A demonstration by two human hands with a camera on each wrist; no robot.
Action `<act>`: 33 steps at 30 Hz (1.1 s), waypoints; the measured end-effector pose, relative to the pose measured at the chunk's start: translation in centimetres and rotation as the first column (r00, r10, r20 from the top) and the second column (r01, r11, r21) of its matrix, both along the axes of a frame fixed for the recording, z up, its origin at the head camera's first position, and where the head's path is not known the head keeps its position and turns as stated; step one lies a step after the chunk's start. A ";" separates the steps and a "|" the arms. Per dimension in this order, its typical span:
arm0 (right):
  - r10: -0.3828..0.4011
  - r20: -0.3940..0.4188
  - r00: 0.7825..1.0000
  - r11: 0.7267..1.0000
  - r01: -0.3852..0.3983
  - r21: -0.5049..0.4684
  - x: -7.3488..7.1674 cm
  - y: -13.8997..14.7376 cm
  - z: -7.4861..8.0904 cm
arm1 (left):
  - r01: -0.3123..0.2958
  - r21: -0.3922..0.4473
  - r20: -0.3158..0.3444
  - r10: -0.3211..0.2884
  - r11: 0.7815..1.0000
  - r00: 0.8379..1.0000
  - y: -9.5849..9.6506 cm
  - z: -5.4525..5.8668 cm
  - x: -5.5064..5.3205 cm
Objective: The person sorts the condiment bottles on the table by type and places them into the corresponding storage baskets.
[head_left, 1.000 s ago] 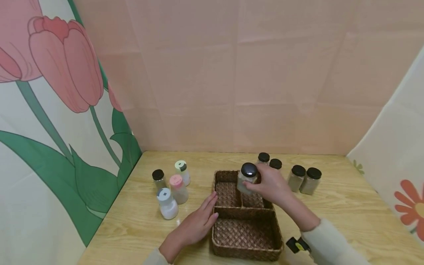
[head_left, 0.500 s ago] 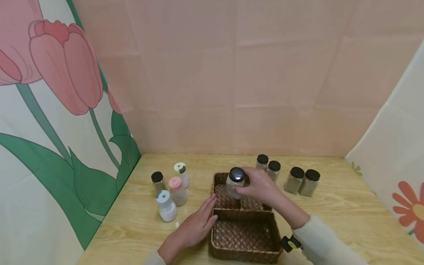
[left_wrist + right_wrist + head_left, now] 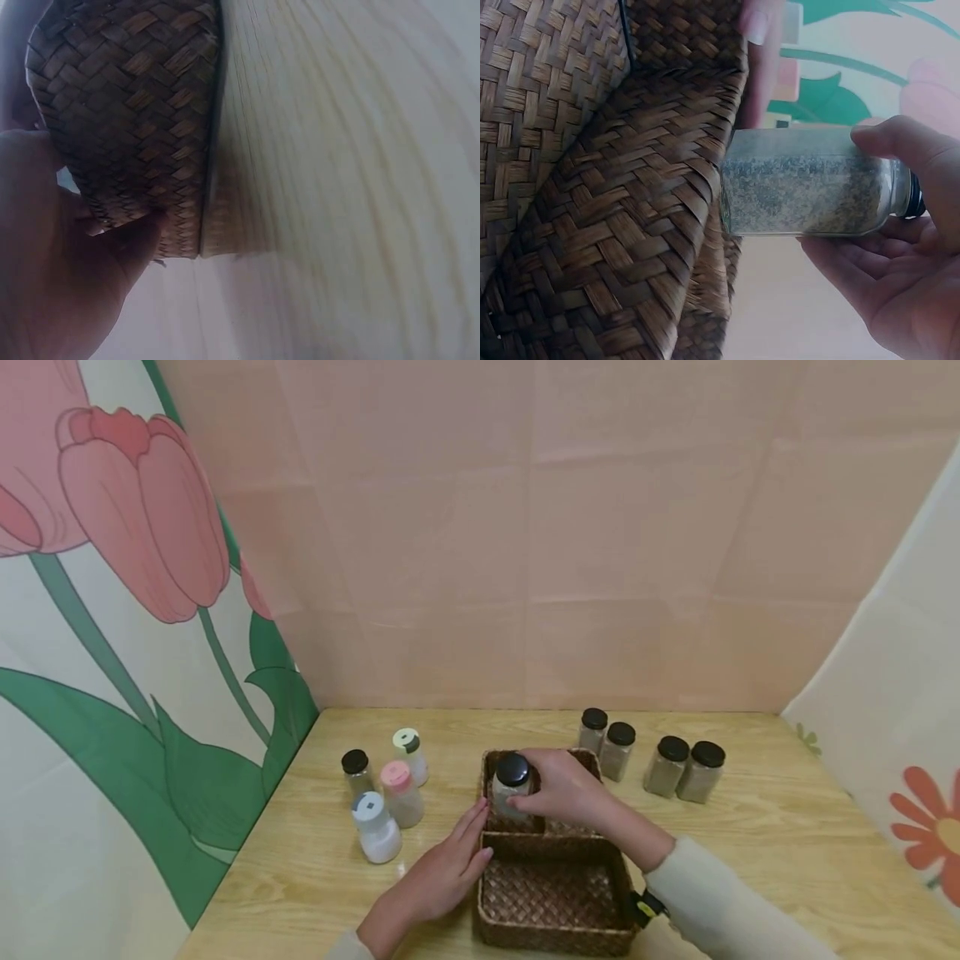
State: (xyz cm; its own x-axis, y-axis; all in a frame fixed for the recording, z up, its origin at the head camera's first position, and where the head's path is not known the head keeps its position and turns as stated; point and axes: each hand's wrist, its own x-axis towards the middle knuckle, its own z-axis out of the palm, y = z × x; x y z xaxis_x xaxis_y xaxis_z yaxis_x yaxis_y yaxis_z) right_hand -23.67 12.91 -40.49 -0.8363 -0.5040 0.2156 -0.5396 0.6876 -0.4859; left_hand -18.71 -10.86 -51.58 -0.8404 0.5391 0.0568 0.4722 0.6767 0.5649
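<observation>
A brown woven basket (image 3: 558,897) with one wide front compartment and two smaller back ones stands on the wooden table. My right hand (image 3: 566,787) grips a square glass jar (image 3: 802,187) with a black lid and speckled grey contents, thumb on one side and fingers on the other. In the head view the jar is upright, its lower part down in the back left compartment. The right wrist view has its base at the woven rim. My left hand (image 3: 446,870) rests against the basket's left wall (image 3: 135,112) with its fingers straight.
Several black-lidded jars (image 3: 666,768) stand behind and right of the basket. To its left are a pink-lidded shaker (image 3: 405,797), a grey-lidded shaker (image 3: 378,835), a green-lidded shaker (image 3: 412,758) and another black-lidded jar (image 3: 357,777). A pink cloth backdrop (image 3: 525,610) hangs behind the table.
My right hand has carried the jar leftward, from above the back right compartment to the back left one, and lowered it. The left hand has stayed against the basket.
</observation>
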 end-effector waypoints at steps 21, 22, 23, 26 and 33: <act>0.110 0.058 0.992 0.994 -0.109 -0.006 -0.2 -0.8 -3.1 | 0.000 -0.027 0.006 0.000 1.000 1.000 -0.1 0.2 0.3; 0.108 0.061 0.992 0.994 -0.108 -0.003 -0.2 -0.8 -3.2 | 0.001 -0.028 0.006 0.000 1.000 1.000 -0.1 0.2 0.4; 0.105 0.062 0.992 0.994 -0.106 0.003 -0.2 -0.9 -3.2 | 0.001 -0.027 0.005 -0.001 1.000 1.000 -0.1 0.2 0.4; 0.088 0.078 0.993 0.996 -0.090 0.020 -0.1 -1.1 -3.1 | 0.004 -0.020 0.011 -0.004 1.000 1.000 -0.1 0.2 0.4; 0.075 0.101 0.992 0.995 -0.081 0.055 -0.2 -1.1 -3.2 | 0.013 -0.028 0.003 -0.013 1.000 1.000 0.1 0.2 0.2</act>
State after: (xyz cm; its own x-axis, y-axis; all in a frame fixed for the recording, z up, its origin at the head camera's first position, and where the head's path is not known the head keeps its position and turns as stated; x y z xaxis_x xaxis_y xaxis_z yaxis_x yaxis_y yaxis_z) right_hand -23.88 11.77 -43.65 -0.8095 -0.5782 0.1015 -0.5441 0.6741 -0.4995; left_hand -18.54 -10.76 -51.39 -0.8332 0.5516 0.0388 0.4796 0.6859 0.5472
